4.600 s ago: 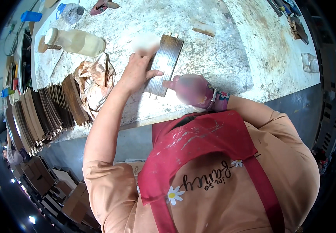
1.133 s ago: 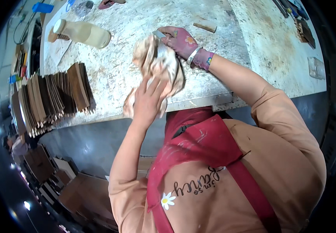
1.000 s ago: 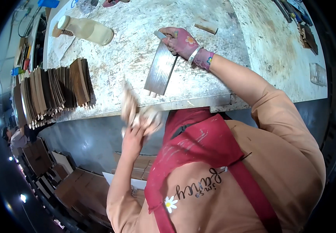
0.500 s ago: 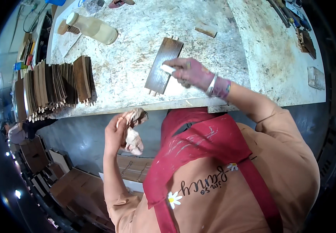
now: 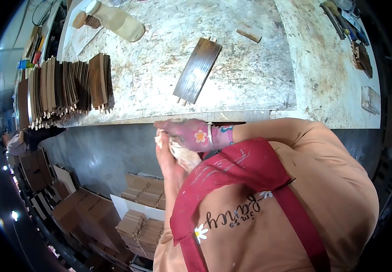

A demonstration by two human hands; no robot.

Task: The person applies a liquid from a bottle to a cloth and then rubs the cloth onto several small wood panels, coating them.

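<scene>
Grasping a crumpled, pale cloth [image 5: 186,156], the bare left hand [image 5: 168,156] is raised in front of the worktop [image 5: 255,75], just beyond its near edge and close to the red apron [image 5: 232,170]. The right hand [image 5: 187,132], in a pinkish-purple glove with a flower pattern, lies across the left fingers and the cloth, so the cloth is caught between the two hands. Whether the right grip is clenched around anything cannot be told, since its palm side is hidden.

A dark brown wooden panel [image 5: 198,71] lies untouched near the middle of the worktop, slanting with its far end to the right; light pegs stick out of both short ends and a bright sheen runs across its face. To the left, a row of similar panels [image 5: 69,86] is packed side by side, pegs toward the near edge. Beyond them a bottle [image 5: 119,22] of cloudy liquid lies on its side. A small wooden block [image 5: 249,35] lies to the panel's right, and hand tools [image 5: 336,20] lie at the far right.
</scene>
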